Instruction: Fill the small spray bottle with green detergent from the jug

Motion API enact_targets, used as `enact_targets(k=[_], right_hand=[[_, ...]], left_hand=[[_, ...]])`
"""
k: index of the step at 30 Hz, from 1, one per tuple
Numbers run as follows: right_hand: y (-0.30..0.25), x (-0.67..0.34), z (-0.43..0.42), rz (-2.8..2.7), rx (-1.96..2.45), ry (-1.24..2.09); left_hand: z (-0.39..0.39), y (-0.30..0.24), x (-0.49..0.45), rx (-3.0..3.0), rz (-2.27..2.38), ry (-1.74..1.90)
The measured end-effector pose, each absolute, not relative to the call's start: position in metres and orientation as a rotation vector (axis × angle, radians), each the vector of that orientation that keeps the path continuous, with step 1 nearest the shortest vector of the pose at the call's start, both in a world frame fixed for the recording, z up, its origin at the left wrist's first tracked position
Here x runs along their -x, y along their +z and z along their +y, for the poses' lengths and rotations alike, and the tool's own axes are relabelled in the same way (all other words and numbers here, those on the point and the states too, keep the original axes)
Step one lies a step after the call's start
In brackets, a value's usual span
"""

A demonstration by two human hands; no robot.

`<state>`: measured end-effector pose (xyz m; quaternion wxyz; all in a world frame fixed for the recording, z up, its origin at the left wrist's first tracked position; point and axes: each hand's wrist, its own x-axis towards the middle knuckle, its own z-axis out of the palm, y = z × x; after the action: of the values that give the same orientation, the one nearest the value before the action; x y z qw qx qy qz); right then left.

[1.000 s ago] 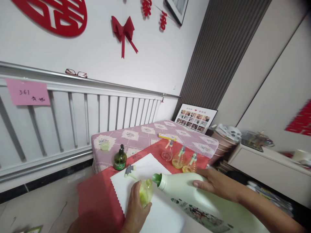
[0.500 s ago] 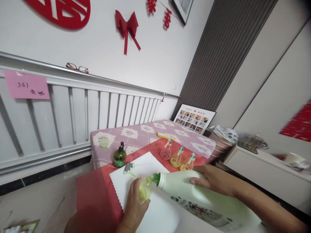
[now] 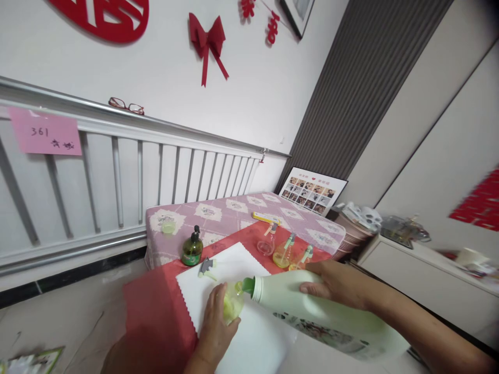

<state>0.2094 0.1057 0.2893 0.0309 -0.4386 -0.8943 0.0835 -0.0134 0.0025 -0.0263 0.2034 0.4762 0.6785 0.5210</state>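
Observation:
My left hand [image 3: 215,327] is wrapped round a small clear bottle [image 3: 233,305] with yellowish-green liquid inside, over the white mat [image 3: 253,332]. My right hand [image 3: 331,283] grips a large pale green jug [image 3: 288,291], tilted on its side. The jug's green spout [image 3: 248,285] meets or nearly meets the small bottle's open neck; whether liquid is flowing I cannot make out. A grey and pale green spray head [image 3: 207,267] lies on the mat's far left corner. My right hand hides part of the jug's upper side.
A dark green pump bottle [image 3: 192,247] stands left of the mat on the red cloth [image 3: 163,301]. Several clear spray bottles, one a yellow-filled bottle [image 3: 281,255], stand at the right. A yellow and white box [image 3: 267,217] and pale green cup [image 3: 168,227] rest on the patterned tablecloth [image 3: 234,205].
The large jug and my right hand have shifted slightly left, and the jug's rear end sits a little higher. The spout stays at the small bottle's neck. My view has shifted slightly.

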Motion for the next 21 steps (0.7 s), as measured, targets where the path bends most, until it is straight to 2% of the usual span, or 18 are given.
enact_targets(k=[3, 6, 21], right_hand=[[0.305, -0.203, 0.100, -2.882, 1.338, 0.403], [0.314, -0.199, 0.094, -2.833, 1.405, 0.399], [0.317, -0.190, 0.084, -2.950, 1.417, 0.109]], left_hand=[[0.002, -0.026, 0.014, -1.344, 1.900, 1.448], [0.002, -0.025, 0.014, -1.345, 1.901, 1.436], [0.001, -0.023, 0.015, -1.346, 1.892, 1.441]])
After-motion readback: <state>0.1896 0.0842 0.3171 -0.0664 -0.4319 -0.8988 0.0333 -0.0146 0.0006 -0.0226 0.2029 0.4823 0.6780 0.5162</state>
